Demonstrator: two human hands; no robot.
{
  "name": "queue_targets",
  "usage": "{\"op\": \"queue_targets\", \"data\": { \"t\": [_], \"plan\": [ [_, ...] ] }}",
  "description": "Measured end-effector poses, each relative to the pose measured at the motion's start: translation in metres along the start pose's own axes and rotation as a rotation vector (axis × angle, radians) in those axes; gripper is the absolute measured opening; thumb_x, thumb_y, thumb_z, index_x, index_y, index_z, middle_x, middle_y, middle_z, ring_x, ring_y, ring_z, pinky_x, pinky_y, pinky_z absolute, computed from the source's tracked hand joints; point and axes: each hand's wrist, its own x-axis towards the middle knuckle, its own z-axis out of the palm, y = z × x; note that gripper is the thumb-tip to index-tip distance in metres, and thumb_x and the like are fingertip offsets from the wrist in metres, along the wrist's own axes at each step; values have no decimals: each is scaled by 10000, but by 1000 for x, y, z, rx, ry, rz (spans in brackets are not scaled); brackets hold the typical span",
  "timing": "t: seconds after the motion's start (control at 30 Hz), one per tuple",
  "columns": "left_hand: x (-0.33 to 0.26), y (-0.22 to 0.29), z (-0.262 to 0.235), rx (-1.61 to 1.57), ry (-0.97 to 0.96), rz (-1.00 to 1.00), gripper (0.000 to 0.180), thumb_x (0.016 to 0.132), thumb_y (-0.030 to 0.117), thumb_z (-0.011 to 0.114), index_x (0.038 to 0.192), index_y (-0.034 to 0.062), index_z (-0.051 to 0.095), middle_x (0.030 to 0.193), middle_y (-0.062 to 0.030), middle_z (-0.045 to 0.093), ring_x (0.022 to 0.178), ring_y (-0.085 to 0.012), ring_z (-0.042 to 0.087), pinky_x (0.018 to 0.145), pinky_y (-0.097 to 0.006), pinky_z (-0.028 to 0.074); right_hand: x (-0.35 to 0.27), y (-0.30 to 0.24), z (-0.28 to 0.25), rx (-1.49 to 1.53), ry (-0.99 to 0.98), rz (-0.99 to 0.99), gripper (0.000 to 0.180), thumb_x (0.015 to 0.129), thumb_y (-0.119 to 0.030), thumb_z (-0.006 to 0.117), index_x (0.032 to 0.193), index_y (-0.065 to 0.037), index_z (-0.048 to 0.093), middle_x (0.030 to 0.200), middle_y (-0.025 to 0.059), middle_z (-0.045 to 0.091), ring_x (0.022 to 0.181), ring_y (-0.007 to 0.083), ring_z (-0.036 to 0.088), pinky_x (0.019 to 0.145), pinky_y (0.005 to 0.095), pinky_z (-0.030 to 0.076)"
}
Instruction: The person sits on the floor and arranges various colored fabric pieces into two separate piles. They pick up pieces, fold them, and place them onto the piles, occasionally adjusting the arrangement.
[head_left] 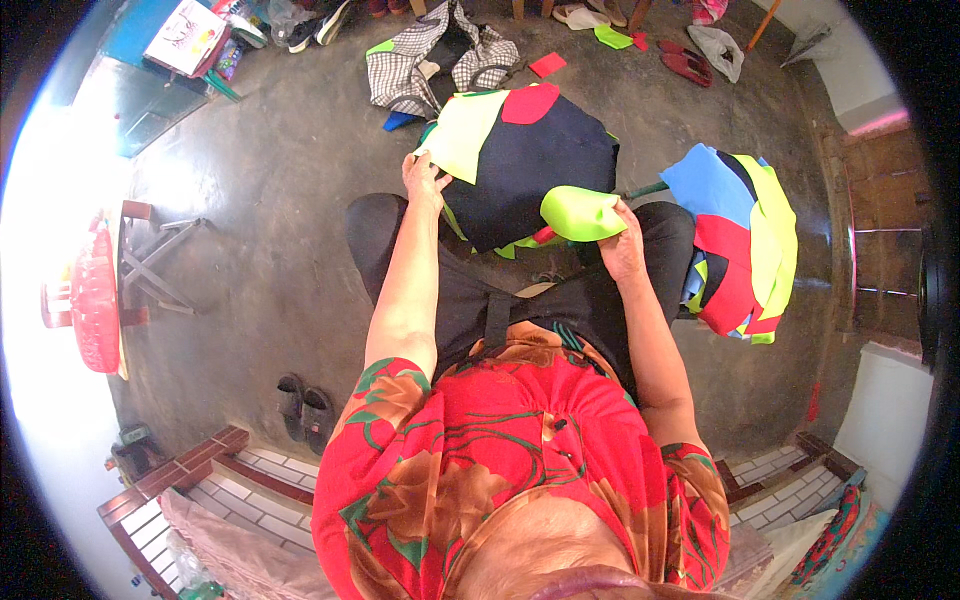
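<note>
I sit with my knees apart before a heap of cut fabric. Its dark navy fabric is the largest part, with a red fabric piece on top. A pale yellow fabric piece lies over the left side, and my left hand grips its near edge between thumb and fingers. Close to my right knee, my right hand pinches a neon yellow-green fabric piece, which curls up in front of the heap. What lies beneath the heap is hidden.
Right of my knee stands a second stack of coloured fabric. Beyond the heap lie a checked cloth, a red scrap and red shoes. Dark sandals rest on the floor at left, below a red chair.
</note>
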Motion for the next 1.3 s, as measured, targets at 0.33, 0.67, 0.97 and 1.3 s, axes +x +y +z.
{"op": "queue_targets", "data": {
  "t": [0.33, 0.67, 0.97, 1.3],
  "plan": [
    [-64, -11, 14, 611, -208, 473, 394, 884, 187, 593, 1234, 34, 496, 1156, -111, 586, 1000, -173, 572, 801, -306, 472, 3, 2, -7, 121, -136, -3, 303, 933, -223, 514, 1157, -26, 568, 1094, 60, 629, 1014, 182, 596, 923, 347, 447],
    [-154, -41, 44, 297, -892, -252, 497, 849, 336, 678, 1214, 27, 545, 1118, -40, 609, 1009, -126, 559, 883, -285, 440, 0, 1, 0, 218, -209, 160, 348, 935, -262, 498, 1171, -17, 570, 1150, 86, 616, 1049, 210, 585, 938, 354, 438],
    [-154, -29, 37, 396, -800, -100, 435, 788, 99, 720, 1189, 26, 568, 1084, -40, 641, 984, -121, 589, 900, -288, 450, -8, -14, 30, -119, -114, 263, 340, 877, -191, 626, 1162, -11, 581, 1041, 79, 654, 979, 172, 618, 878, 349, 489],
    [-151, -43, 36, 723, -619, 269, 484, 859, 322, 659, 1191, 8, 499, 1072, -108, 583, 905, -175, 584, 788, -311, 491, -4, 12, 18, -829, -186, -137, 350, 815, 30, 570, 1157, -34, 600, 1020, 54, 650, 941, 164, 607, 863, 290, 459]
  ]
}}
